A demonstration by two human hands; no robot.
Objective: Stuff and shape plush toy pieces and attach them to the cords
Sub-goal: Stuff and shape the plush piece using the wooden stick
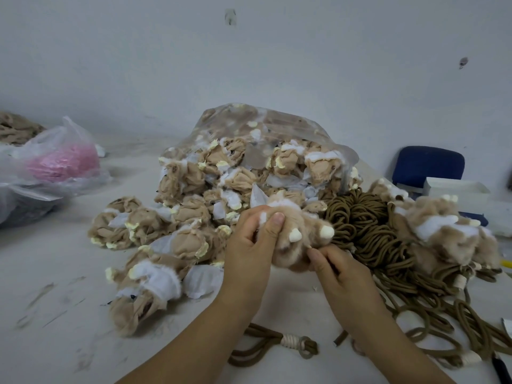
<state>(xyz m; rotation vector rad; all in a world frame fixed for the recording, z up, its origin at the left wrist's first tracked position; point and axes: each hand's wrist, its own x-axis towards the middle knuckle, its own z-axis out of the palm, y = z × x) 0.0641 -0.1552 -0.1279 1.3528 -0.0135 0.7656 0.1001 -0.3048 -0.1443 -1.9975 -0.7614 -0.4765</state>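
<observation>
The left hand [249, 245] is curling round the left end of a fuzzy tan plush toy piece [303, 235] with two cream nubs, its thumb pressing on top. The right hand [331, 268] is pinching the piece's lower edge. Coiled olive-brown cords [358, 225] are lying just beyond the right hand, and a heap of crumpled tan plush skins [191, 195] is lying beyond the left.
</observation>
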